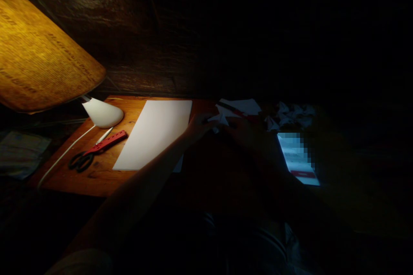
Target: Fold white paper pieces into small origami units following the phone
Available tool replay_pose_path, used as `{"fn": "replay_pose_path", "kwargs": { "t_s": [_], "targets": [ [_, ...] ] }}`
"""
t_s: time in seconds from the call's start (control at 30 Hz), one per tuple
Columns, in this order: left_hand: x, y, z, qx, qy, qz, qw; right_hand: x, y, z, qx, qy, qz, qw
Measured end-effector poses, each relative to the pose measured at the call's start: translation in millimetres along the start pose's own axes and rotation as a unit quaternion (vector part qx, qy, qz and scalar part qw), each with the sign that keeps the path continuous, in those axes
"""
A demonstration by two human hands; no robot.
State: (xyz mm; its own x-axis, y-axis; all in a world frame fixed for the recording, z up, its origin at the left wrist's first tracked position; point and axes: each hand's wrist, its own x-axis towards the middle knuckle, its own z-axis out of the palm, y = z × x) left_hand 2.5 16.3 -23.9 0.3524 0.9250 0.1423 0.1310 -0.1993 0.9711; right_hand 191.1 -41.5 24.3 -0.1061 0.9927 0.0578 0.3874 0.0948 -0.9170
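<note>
My left hand (200,125) pinches a small piece of folded white paper (220,123) from its left side, above the wooden table. On the other side my right hand (239,130) closes on the same paper; deep shadow hides most of its fingers. Just behind the hands lie white paper pieces (248,106), with a dark, narrow object (229,108) across them that I cannot make out. Under and beside my left forearm rests a stack of white paper sheets (155,133).
A lamp (48,51) stands at the left on a white base (102,114), its cord running down. Nearby lie scissors (80,161), a red perforated strip (108,142) and a white pen (103,135). Several folded paper pieces (295,114) and a lit screen (292,159) are at the right.
</note>
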Motion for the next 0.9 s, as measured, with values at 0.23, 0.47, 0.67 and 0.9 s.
{"fn": "replay_pose_path", "kwargs": {
  "t_s": [0.23, 0.47, 0.67, 0.9],
  "targets": [
    [-1, -1, -0.2, -0.004, 0.011, -0.007, 1.000, 13, 27, 12, 0.039, 0.010, -0.031, 0.999],
    [1, -4, -1.1, 0.025, 0.021, -0.007, 0.999, 17, 46, 19, 0.075, 0.101, -0.149, 0.981],
    [1, -2, 0.4, 0.021, 0.027, -0.011, 0.999, 16, 47, 17, 0.050, 0.109, -0.176, 0.977],
    [1, 0, 1.6, 0.010, 0.030, -0.015, 0.999, 17, 46, 16, 0.035, 0.123, -0.202, 0.971]
  ]
}}
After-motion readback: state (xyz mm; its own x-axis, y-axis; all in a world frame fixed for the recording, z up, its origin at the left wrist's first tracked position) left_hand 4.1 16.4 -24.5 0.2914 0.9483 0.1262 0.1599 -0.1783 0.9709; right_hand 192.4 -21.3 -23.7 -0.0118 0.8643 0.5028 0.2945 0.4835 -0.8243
